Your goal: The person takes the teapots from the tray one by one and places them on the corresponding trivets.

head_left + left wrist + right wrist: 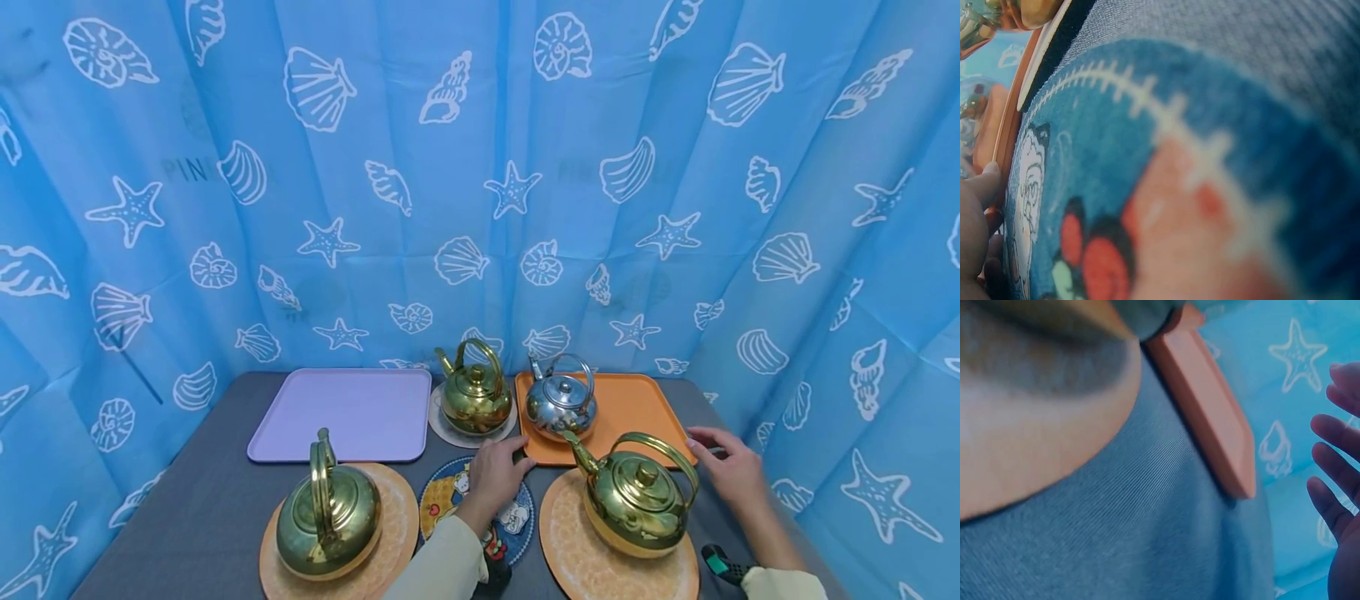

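Observation:
My left hand (491,475) is at the front left corner of an orange tray (637,404), its thumb and fingers pinching the rim there. In the left wrist view the thumb (988,181) touches the tray's edge. My right hand (731,467) is beside the tray's right edge; the right wrist view shows its fingers (1335,465) spread and apart from the tray. A silver teapot (561,404) stands on the tray's left part. Under the left forearm lies a round blue mat (442,479) with cartoon figures, partly hidden by the arm.
A gold teapot (637,504) sits on a round tan mat (570,558) in front of the tray. Another gold teapot (330,521) is on a similar mat at left. A smaller gold teapot (476,400) stands behind the blue mat, beside a purple tray (345,412). Blue curtains (480,208) surround the table.

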`<state>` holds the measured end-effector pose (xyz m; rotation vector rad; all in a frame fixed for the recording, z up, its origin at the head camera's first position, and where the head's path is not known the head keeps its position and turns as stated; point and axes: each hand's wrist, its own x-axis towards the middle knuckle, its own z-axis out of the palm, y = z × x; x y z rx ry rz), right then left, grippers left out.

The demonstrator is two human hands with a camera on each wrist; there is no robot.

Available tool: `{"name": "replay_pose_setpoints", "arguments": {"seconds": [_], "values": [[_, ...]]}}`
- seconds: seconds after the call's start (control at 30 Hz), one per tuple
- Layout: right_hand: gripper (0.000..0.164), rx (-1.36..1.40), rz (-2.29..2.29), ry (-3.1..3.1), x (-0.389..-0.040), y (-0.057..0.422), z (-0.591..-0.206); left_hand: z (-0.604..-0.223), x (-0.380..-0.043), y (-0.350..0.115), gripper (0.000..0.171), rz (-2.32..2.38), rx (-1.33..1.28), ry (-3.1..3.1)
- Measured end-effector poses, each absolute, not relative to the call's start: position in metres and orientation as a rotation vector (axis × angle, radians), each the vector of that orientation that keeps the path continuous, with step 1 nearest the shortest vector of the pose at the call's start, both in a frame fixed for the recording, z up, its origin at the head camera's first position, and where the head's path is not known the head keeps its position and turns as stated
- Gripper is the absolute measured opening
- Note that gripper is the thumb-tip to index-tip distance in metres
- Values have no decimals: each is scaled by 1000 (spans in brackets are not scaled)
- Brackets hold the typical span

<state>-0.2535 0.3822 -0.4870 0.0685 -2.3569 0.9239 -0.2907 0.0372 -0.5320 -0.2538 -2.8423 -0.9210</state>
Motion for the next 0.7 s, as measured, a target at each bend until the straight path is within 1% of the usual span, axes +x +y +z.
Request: {"name": "replay_pose_setpoints", "arguments": {"seconds": [0.27,0.4,0.5,0.7], "values": [[34,3,886,-2554,-260,398,-507,-533,-292,37,42,-911,-258,-2847],[36,4,908,-2621,-262,403,-516,-533,-292,36,42,-904,-258,-2849],[38,-22,928,-2678,-260,404,-520,-534,-292,36,42,-898,-262,-2848],[48,-84,1008,-2772,-261,406,-521,-534,-293,36,42,-897,-265,-2847]]}}
